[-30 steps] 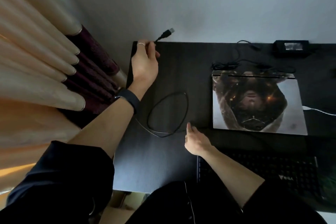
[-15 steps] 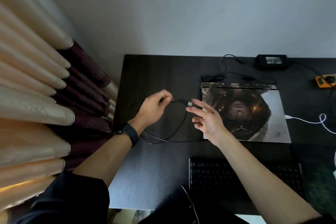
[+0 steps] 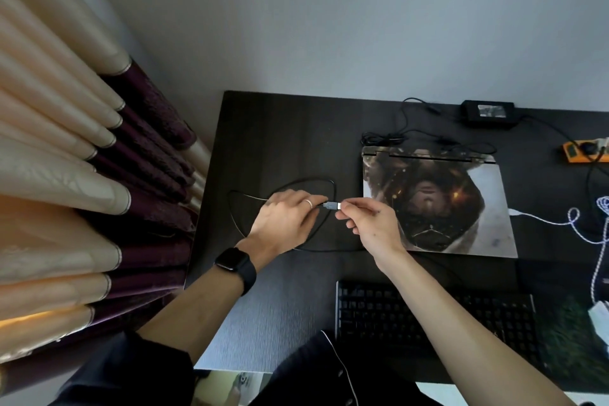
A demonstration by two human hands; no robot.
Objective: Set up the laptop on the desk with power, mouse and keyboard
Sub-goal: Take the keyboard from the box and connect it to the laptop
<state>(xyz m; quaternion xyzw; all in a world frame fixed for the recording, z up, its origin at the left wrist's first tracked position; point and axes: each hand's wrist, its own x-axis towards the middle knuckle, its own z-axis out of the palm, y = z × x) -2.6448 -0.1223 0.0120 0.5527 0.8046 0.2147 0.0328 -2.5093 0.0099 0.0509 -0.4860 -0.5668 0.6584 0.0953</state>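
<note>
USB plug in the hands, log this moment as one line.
stage: cable handover | left hand: holds cable | right hand: pinches USB plug | laptop: closed

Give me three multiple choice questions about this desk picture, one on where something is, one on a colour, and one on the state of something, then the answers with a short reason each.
1. Where is the power adapter?
A. At the desk's far edge, beyond the laptop
B. On the keyboard
C. In the left hand

2. What colour is the power strip at the right edge?
A. Green
B. Orange
C. Purple

3. What state is the laptop in?
A. Open, screen lit
B. Lid closed
C. Standing on its side

Answers:
1 A: the black brick lies by the wall, behind the laptop.
2 B: its casing is clearly orange.
3 B: only the picture-covered lid shows, lying flat, while both the left hand and the right hand hold the USB plug of the black cable beside it.
</note>
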